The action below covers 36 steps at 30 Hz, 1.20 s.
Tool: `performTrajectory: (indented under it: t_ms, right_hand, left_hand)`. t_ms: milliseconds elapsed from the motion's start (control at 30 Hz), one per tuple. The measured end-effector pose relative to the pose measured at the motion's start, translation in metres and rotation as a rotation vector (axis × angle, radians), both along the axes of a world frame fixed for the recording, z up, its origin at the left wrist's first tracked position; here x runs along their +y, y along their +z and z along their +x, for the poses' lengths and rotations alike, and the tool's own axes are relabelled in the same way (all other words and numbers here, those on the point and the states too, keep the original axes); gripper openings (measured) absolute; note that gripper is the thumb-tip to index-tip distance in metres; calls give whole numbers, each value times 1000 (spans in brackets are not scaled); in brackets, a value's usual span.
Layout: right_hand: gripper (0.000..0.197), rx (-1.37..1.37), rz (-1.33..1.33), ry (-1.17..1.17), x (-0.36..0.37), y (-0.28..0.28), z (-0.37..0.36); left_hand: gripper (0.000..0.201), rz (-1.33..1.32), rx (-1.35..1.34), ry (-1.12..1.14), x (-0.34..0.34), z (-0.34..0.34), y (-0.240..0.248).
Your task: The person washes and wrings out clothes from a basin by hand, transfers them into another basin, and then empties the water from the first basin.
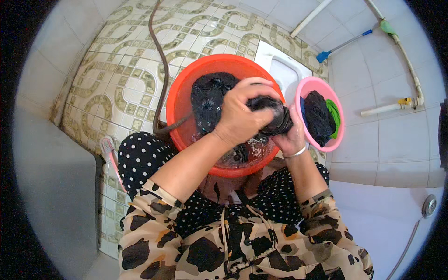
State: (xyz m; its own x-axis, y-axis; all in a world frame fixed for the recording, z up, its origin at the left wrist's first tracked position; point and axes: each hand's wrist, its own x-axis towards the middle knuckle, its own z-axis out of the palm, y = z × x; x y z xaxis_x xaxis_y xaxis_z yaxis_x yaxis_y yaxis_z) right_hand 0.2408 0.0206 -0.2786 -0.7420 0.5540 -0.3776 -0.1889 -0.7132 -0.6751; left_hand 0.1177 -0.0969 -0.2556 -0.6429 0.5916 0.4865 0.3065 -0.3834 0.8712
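Observation:
Both my hands work on a wet, bunched black cloth (278,120) above the right side of an orange-red basin (175,105). My left hand (242,112) presses on it from the left, its fingers curled over the top. From the right and below, my right hand (295,133) grips the same bundle; a pale bangle (297,153) circles that wrist. More dark cloth (207,100) lies wet in the basin, with soapy water (256,149) showing around it. What kind of garment the black cloth is, I cannot make out.
Right of the basin stands a pink basin (340,116) with dark and green clothes. A brown hose (163,60) runs into the orange-red basin. Behind is a white squat toilet (268,51). A pink-handled brush (109,149) stands at left; a blue brush (323,56) leans by the pipes (410,65).

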Motion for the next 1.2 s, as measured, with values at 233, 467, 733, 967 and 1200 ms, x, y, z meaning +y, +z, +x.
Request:
performTrajectory:
  t_ms: [233,467,733,967,1200]
  right_hand:
    - [25,-230,968,474,7,-8,0]
    - [19,-438,288,882,24,-35,-38]
    - [18,-588,751,1065,-15,-20,-51]
    - [14,-580,921,1166,-30,-20,-59]
    - [14,-629,1148,1155,-44,-27,-50]
  left_hand:
    - [16,-8,359,-48,-6,40,3]
    - [10,-99,618,-88,-16,81,-21]
    - [14,-115,765,-124,-19,102,-51]
    - [15,-153,834,-119,-21,106,-67]
    - [14,-149,828,-160,-28,116,-79]
